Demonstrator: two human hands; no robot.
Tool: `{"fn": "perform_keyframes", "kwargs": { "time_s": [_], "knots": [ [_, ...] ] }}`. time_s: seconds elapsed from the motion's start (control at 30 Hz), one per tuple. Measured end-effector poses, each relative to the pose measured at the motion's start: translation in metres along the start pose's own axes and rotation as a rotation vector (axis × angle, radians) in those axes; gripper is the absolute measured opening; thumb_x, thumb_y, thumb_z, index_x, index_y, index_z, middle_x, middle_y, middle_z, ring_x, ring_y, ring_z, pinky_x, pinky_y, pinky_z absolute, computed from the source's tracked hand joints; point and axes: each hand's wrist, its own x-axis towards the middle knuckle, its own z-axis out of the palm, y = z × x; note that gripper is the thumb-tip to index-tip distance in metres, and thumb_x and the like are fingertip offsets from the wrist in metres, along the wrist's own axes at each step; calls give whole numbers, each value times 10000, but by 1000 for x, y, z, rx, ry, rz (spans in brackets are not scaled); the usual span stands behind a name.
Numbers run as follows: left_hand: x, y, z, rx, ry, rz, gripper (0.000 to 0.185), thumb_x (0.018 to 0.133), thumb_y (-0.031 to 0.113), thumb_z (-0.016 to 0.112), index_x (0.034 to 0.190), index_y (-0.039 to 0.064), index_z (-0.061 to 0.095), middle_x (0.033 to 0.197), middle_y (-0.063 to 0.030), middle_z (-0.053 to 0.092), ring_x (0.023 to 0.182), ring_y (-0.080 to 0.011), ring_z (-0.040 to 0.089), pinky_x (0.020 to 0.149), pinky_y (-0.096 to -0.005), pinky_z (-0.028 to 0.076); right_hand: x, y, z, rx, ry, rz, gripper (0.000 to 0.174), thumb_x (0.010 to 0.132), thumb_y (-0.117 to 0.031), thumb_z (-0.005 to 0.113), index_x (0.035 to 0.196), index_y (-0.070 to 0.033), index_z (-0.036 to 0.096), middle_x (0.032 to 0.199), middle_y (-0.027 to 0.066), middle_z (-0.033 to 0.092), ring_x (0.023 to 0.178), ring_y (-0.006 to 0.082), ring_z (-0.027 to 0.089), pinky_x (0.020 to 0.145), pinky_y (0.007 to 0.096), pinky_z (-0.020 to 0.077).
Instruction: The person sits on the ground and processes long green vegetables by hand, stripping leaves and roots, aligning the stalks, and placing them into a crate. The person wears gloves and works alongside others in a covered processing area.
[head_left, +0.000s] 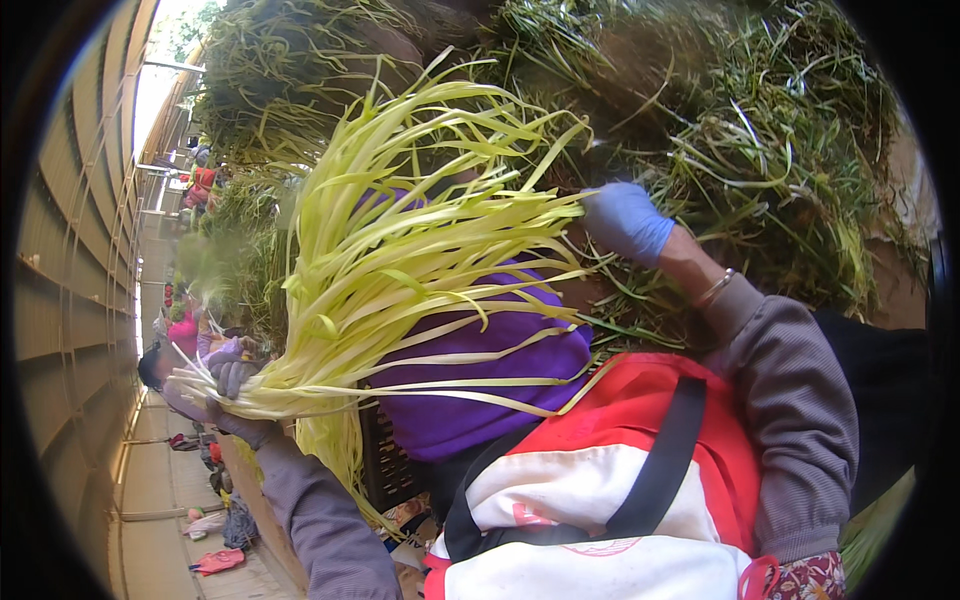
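Observation:
My left hand (238, 405), in a grey glove, grips the pale stem ends of a large bunch of yellow-green blanched chives (420, 247). The long flat leaves fan out rightward over a purple cloth (480, 375) before me. At their tips, my right hand (628, 223) in a blue glove is closed on some of the leaf ends; its fingertips are partly hidden. More pale yellow leaves (330, 442) hang below the bunch, beside a black plastic crate (390, 461).
Heaps of green leaves (757, 157) lie beyond my right hand, with another heap (255, 97) at upper left. A person in lilac (221, 345) is close by my left hand. Corrugated wall panels (67, 300) run along the left; a red cloth or bag (217, 561) lies on the floor.

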Motion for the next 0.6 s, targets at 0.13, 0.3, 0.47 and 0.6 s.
{"fn": "perform_keyframes", "kwargs": {
  "time_s": [0.13,0.3,0.47,0.6],
  "knots": [
    [3,-16,24,-93,46,61,287,661,210,634,756,100,386,678,22,369,619,-72,375,656,-206,330,5,-9,-1,-103,-70,203,176,718,-191,531,710,-74,662,674,159,616,641,300,624,542,373,487],
    [16,-22,58,-6,-32,26,300,650,191,650,779,93,398,676,22,374,610,-72,381,655,-200,330,15,23,13,-163,84,208,191,734,-155,492,720,-71,663,686,151,619,655,310,622,552,382,488],
    [21,-12,69,324,119,179,313,654,192,658,811,72,415,680,11,375,607,-72,381,656,-200,325,-16,93,-11,-165,53,473,244,775,-222,499,748,-35,654,760,190,617,715,318,618,615,401,486],
    [25,-7,56,76,-142,14,302,673,161,638,839,48,412,686,1,375,613,-81,387,659,-207,333,-22,115,-62,352,-80,555,622,795,-550,492,665,45,618,652,204,595,653,270,604,656,372,477]
  ]
}}
